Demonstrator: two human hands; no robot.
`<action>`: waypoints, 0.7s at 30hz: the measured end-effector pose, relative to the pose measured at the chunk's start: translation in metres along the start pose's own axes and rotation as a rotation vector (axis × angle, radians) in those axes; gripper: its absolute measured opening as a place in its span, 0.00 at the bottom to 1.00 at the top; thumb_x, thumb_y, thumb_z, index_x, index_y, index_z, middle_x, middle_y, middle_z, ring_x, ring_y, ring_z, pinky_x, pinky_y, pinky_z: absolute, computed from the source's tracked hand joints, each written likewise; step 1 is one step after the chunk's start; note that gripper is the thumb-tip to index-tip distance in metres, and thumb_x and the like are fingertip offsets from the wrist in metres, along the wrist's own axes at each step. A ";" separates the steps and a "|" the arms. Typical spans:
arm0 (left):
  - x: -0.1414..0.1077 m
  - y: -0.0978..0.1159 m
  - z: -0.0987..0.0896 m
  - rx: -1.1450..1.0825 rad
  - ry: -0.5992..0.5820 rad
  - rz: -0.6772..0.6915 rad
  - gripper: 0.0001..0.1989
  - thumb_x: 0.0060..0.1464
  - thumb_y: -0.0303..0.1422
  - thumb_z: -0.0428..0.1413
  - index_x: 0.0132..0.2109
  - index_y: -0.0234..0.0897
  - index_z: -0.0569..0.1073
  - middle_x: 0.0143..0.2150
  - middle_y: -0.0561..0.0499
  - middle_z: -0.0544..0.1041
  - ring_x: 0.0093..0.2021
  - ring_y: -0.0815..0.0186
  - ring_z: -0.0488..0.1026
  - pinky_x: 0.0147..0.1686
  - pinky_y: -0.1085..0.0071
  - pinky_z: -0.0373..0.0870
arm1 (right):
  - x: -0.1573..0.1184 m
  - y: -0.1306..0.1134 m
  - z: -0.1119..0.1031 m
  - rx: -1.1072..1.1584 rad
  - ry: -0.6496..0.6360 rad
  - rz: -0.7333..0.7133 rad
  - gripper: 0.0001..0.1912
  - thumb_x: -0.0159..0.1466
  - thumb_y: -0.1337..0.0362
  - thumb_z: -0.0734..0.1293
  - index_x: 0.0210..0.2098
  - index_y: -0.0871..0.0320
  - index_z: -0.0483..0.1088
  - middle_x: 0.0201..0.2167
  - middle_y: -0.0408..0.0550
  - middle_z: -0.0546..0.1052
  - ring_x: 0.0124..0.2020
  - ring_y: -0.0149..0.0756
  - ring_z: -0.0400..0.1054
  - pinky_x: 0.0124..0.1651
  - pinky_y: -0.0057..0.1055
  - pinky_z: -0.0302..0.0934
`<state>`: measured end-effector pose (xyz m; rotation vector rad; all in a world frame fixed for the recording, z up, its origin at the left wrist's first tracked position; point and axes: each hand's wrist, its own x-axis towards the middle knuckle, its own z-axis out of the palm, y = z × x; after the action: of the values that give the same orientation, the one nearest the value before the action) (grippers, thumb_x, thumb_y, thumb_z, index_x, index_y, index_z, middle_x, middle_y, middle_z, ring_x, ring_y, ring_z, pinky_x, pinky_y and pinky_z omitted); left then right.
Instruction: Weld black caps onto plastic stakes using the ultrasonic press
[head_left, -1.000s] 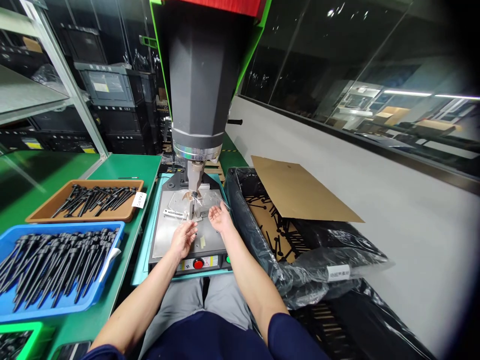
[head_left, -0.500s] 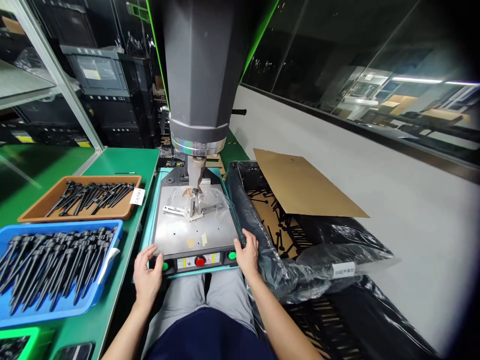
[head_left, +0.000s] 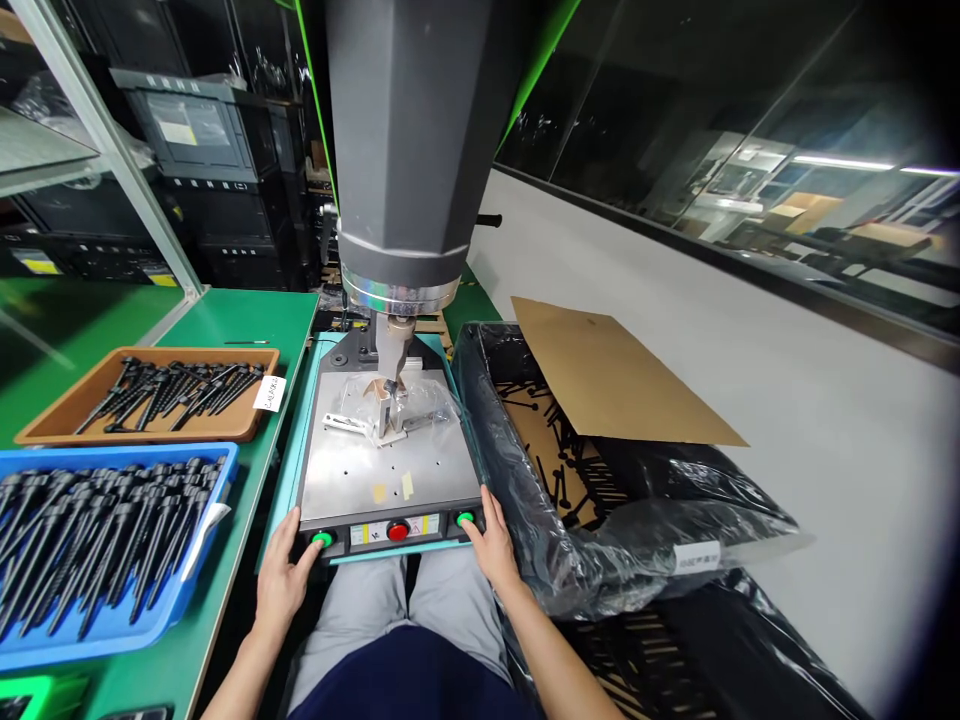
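Observation:
My left hand (head_left: 283,578) rests at the left front corner of the machine base, thumb at the left green button (head_left: 322,539), fingers apart and holding nothing. At the right front corner my right hand (head_left: 493,540) has its thumb on the right green button (head_left: 466,519), also with spread fingers and nothing held. A red button (head_left: 397,531) sits between them. Behind is a metal plate (head_left: 390,475) carrying a small fixture (head_left: 386,425) wrapped in clear plastic. The machine's tool tip (head_left: 393,350) is directly above the fixture, under a large grey head (head_left: 405,130).
On the green table (head_left: 247,320) at left stand a brown tray (head_left: 247,432) and a blue tray (head_left: 196,590), both with black screw-like parts. Right of the machine, a plastic-lined box (head_left: 510,480) holds similar parts, partly under a cardboard sheet (head_left: 622,375). Dark crates (head_left: 217,220) are stacked behind.
Both hands have moved down slightly along the machine's front corners, and their thumbs have come onto or beside the green buttons. The view has shifted a little.

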<state>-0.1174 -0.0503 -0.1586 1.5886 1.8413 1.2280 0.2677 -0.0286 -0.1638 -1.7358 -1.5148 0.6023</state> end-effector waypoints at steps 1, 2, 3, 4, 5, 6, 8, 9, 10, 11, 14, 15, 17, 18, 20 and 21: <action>-0.001 -0.001 0.001 0.012 0.017 0.002 0.34 0.54 0.47 0.57 0.66 0.44 0.63 0.65 0.43 0.66 0.64 0.51 0.63 0.65 0.55 0.57 | 0.000 0.000 0.001 -0.005 0.012 0.004 0.36 0.64 0.55 0.62 0.69 0.52 0.50 0.67 0.55 0.58 0.67 0.48 0.55 0.65 0.44 0.56; -0.002 -0.002 0.003 0.026 0.028 -0.001 0.34 0.54 0.47 0.57 0.66 0.43 0.62 0.65 0.43 0.66 0.64 0.51 0.63 0.65 0.55 0.57 | -0.001 0.000 0.001 -0.011 0.023 0.009 0.36 0.64 0.55 0.62 0.69 0.52 0.50 0.67 0.55 0.58 0.67 0.48 0.55 0.64 0.45 0.56; -0.003 -0.002 0.004 0.041 0.032 -0.007 0.35 0.54 0.47 0.57 0.67 0.43 0.62 0.66 0.42 0.65 0.65 0.50 0.62 0.65 0.55 0.57 | -0.001 0.000 0.002 -0.016 0.028 0.014 0.36 0.64 0.55 0.62 0.69 0.52 0.49 0.67 0.55 0.58 0.67 0.48 0.55 0.64 0.45 0.57; -0.004 -0.003 0.004 0.053 0.025 -0.013 0.36 0.54 0.47 0.57 0.67 0.43 0.61 0.66 0.42 0.65 0.65 0.50 0.61 0.65 0.55 0.57 | -0.001 0.000 0.002 -0.018 0.027 0.016 0.36 0.64 0.55 0.62 0.69 0.52 0.49 0.67 0.55 0.58 0.67 0.49 0.55 0.64 0.45 0.56; -0.005 -0.003 0.003 0.062 0.010 -0.019 0.36 0.54 0.47 0.57 0.67 0.43 0.60 0.66 0.42 0.64 0.66 0.51 0.61 0.65 0.55 0.56 | -0.001 0.000 0.002 -0.018 0.021 0.014 0.37 0.64 0.55 0.63 0.69 0.52 0.49 0.67 0.55 0.58 0.67 0.48 0.55 0.64 0.45 0.56; -0.005 -0.002 0.003 0.068 -0.008 -0.024 0.37 0.54 0.47 0.57 0.68 0.43 0.60 0.66 0.43 0.64 0.66 0.51 0.60 0.65 0.55 0.56 | -0.001 0.000 0.002 -0.016 0.012 0.009 0.37 0.64 0.55 0.63 0.69 0.52 0.49 0.67 0.55 0.58 0.67 0.48 0.55 0.65 0.44 0.56; -0.004 -0.001 0.000 0.077 -0.033 -0.035 0.37 0.54 0.47 0.57 0.68 0.42 0.59 0.67 0.43 0.63 0.66 0.52 0.60 0.66 0.55 0.55 | -0.001 0.000 0.000 -0.011 -0.001 -0.001 0.38 0.63 0.55 0.63 0.69 0.52 0.49 0.67 0.54 0.58 0.67 0.47 0.55 0.65 0.44 0.55; -0.004 0.001 -0.001 0.078 -0.038 -0.040 0.37 0.54 0.47 0.56 0.68 0.41 0.59 0.67 0.42 0.63 0.66 0.52 0.60 0.66 0.55 0.55 | -0.001 0.000 0.000 -0.010 -0.002 -0.003 0.38 0.63 0.55 0.63 0.69 0.52 0.49 0.67 0.54 0.58 0.67 0.47 0.55 0.66 0.43 0.54; -0.004 0.003 -0.001 0.076 -0.038 -0.043 0.36 0.55 0.47 0.56 0.68 0.40 0.60 0.67 0.42 0.63 0.66 0.52 0.60 0.65 0.54 0.56 | -0.001 0.000 0.000 -0.009 0.001 -0.003 0.39 0.63 0.54 0.64 0.69 0.52 0.49 0.67 0.53 0.58 0.67 0.47 0.54 0.66 0.43 0.54; -0.003 0.007 -0.002 0.075 -0.031 -0.042 0.35 0.55 0.46 0.55 0.67 0.40 0.60 0.66 0.41 0.63 0.66 0.52 0.61 0.65 0.54 0.56 | -0.001 0.000 0.000 -0.007 0.006 -0.003 0.39 0.62 0.54 0.64 0.69 0.52 0.48 0.67 0.53 0.57 0.67 0.47 0.54 0.66 0.43 0.54; -0.002 0.023 -0.002 0.107 0.072 -0.007 0.32 0.56 0.45 0.54 0.65 0.37 0.64 0.64 0.39 0.66 0.63 0.51 0.63 0.63 0.52 0.59 | -0.001 0.002 0.001 0.002 0.021 -0.006 0.39 0.63 0.53 0.64 0.70 0.52 0.48 0.67 0.54 0.58 0.67 0.47 0.55 0.66 0.44 0.54; -0.001 0.031 -0.002 0.127 0.126 0.018 0.31 0.56 0.44 0.55 0.64 0.36 0.65 0.63 0.38 0.66 0.63 0.50 0.64 0.63 0.52 0.59 | -0.001 0.002 0.002 0.003 0.023 -0.006 0.39 0.63 0.53 0.64 0.69 0.52 0.48 0.67 0.54 0.58 0.67 0.47 0.55 0.66 0.44 0.54; 0.003 0.050 -0.001 0.132 0.192 0.088 0.27 0.56 0.41 0.56 0.61 0.37 0.68 0.61 0.38 0.67 0.62 0.50 0.64 0.62 0.52 0.60 | -0.001 0.002 0.003 0.002 0.030 -0.006 0.39 0.62 0.54 0.64 0.69 0.53 0.49 0.67 0.54 0.59 0.67 0.48 0.55 0.65 0.45 0.55; 0.006 0.061 0.001 0.102 0.184 0.127 0.25 0.56 0.39 0.56 0.59 0.38 0.69 0.60 0.39 0.69 0.61 0.51 0.65 0.61 0.52 0.61 | 0.000 0.002 0.003 0.001 0.035 -0.007 0.39 0.62 0.54 0.65 0.69 0.53 0.50 0.67 0.55 0.59 0.67 0.48 0.55 0.65 0.45 0.55; 0.013 0.084 0.006 -0.014 0.090 0.193 0.19 0.56 0.37 0.56 0.54 0.39 0.73 0.56 0.41 0.72 0.58 0.53 0.69 0.59 0.53 0.64 | 0.000 0.002 0.004 0.004 0.048 -0.013 0.38 0.62 0.54 0.65 0.69 0.54 0.51 0.66 0.55 0.60 0.66 0.49 0.56 0.65 0.45 0.56; 0.018 0.096 0.010 -0.085 0.024 0.211 0.16 0.56 0.36 0.56 0.51 0.39 0.75 0.53 0.42 0.74 0.56 0.54 0.70 0.58 0.54 0.65 | 0.000 0.001 0.004 0.008 0.055 -0.015 0.38 0.62 0.54 0.65 0.68 0.54 0.52 0.66 0.55 0.61 0.66 0.49 0.56 0.64 0.45 0.57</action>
<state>-0.0593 -0.0337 -0.0810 1.7621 1.6447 1.4020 0.2654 -0.0273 -0.1670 -1.7194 -1.4837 0.5479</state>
